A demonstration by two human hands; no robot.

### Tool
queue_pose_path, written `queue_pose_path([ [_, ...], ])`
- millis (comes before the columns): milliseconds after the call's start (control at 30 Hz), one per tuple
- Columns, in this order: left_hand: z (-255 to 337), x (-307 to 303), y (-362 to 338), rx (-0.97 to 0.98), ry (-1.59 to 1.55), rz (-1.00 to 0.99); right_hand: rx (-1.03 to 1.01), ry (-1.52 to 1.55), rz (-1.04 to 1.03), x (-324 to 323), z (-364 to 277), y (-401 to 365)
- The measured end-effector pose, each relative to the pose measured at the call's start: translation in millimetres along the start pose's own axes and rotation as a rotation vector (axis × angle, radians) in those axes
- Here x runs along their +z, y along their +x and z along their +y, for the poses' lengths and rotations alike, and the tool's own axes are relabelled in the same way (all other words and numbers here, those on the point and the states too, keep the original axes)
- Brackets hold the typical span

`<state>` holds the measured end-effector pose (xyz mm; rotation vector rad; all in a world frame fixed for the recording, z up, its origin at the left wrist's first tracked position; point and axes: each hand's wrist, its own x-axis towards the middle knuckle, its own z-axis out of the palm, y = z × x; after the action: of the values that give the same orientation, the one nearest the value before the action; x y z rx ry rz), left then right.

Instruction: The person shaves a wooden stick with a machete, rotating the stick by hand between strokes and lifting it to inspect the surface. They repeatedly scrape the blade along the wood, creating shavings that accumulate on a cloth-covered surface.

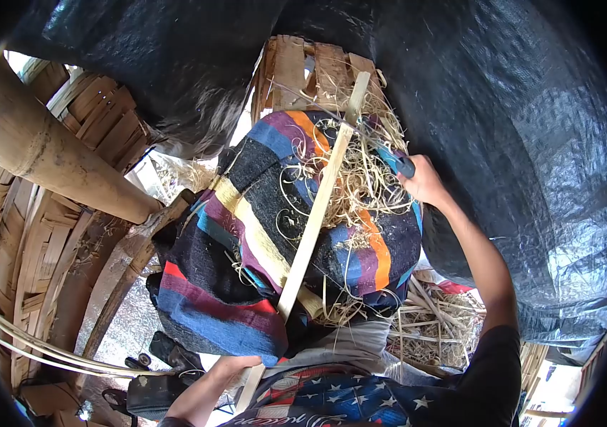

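My right hand [423, 181] is wrapped round the dark and teal handle of a knife [404, 166], whose thin blade points up and left across a pale wooden strip [321, 203]. The strip runs diagonally over my lap, on a striped multicolored cloth [253, 164]. At the strip's lower end my left hand [238, 366] is closed beside the cloth's blue edge; its fingers are partly hidden by the cloth. Curly shavings [360, 178] lie heaped on the cloth, right of the strip.
A thick bamboo pole [54, 153] slants in at the left, near woven baskets [100, 117]. Black plastic sheeting [495, 121] hangs at the right and top. A slatted crate [332, 67] stands ahead. Thin sticks [438, 324] lie at the lower right, a black bag [154, 395] at the lower left.
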<state>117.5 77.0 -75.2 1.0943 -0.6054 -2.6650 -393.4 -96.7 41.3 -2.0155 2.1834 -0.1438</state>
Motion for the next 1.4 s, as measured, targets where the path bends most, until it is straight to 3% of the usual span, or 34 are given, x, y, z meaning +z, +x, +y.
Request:
queue_pose_path([
  [67, 2.0, 1.2, 1.7, 0.004, 0.004, 0.004, 0.039, -0.044, 0.118, -7.9, -20.4, -1.7],
  [100, 4.1, 1.3, 3.5, 0.003, -0.001, 0.003, 0.017, -0.208, 0.251, -5.6, -27.8, -10.2],
  [200, 2.5, 1.8, 5.0, 0.011, 0.003, 0.003, -0.165, -0.434, 0.236, -6.5, -44.5, -27.3],
  [367, 1.2, 0.5, 2.2, 0.011, -0.006, 0.004, -0.457, -0.404, 0.208, 2.6, -58.3, -48.2],
  [433, 2.6, 0.7, 4.0, 0.024, 0.001, -0.001, -0.518, -0.584, 0.243, -10.8, -27.8, -26.3],
  [467, 2.9, -0.1, 3.8, 0.028, 0.004, -0.002, -0.366, -0.604, 0.293, -28.6, -1.6, 1.9],
  [500, 1.5, 0.0, 0.9, 0.021, 0.004, 0.001, -0.021, -0.568, 0.302, -41.7, 19.1, 27.7],
  [533, 0.6, 0.9, -1.7, 0.024, 0.007, 0.004, 0.009, -0.518, 0.287, -37.5, 33.2, 36.6],
  [600, -2.5, -0.5, -0.7, 0.03, -0.001, -0.003, 0.134, -0.605, 0.239, -28.3, -23.2, 25.9],
  [700, -2.7, -2.3, -4.7, 0.001, -0.01, 0.005, 0.146, -0.52, 0.22, -19.8, -31.3, 13.7],
  [867, -1.5, -5.6, -5.6, -0.01, -0.022, 0.014, 0.025, -0.618, 0.331, -39.0, 25.7, 28.6],
  [933, 0.7, -5.0, -3.6, -0.012, -0.018, 0.018, 0.035, -0.58, 0.308, -41.1, 29.4, 38.9],
  [1000, -1.7, -3.7, -4.6, -0.007, -0.015, 0.022, 0.052, -0.289, 0.223, -34.7, 11.1, 42.3],
  [1033, -2.4, -2.1, -3.4, -0.006, -0.024, 0.022, 0.062, 0.062, -0.031, -38.7, 17.6, 49.7],
  [1067, -2.9, -2.0, -4.4, -0.009, -0.028, 0.022, 0.062, 0.062, -0.04, -37.0, 22.9, 49.4],
  [1133, -1.3, -1.3, -3.7, -0.009, -0.024, 0.025, 0.085, 0.377, -0.185, -34.8, 24.6, 49.5],
  [1167, -2.7, -0.8, -3.8, -0.005, -0.013, 0.027, -0.018, 0.145, -0.027, -33.0, 25.9, 46.4],
  [1200, -2.8, -0.4, -4.4, -0.011, -0.013, 0.029, -0.015, 0.147, -0.023, -34.7, 16.2, 38.3],
  [1267, -3.5, -0.3, -3.7, -0.016, -0.018, 0.025, -0.033, -0.494, 0.243, -39.0, -11.7, 14.8],
  [1300, -3.8, -0.7, -4.1, -0.018, -0.02, 0.026, -0.037, -0.56, 0.155, -36.9, -14.4, 7.9],
  [1400, -5.3, -1.1, -5.3, -0.021, -0.022, 0.029, -0.28, -0.465, 0.173, -19.0, -23.0, -19.0],
])
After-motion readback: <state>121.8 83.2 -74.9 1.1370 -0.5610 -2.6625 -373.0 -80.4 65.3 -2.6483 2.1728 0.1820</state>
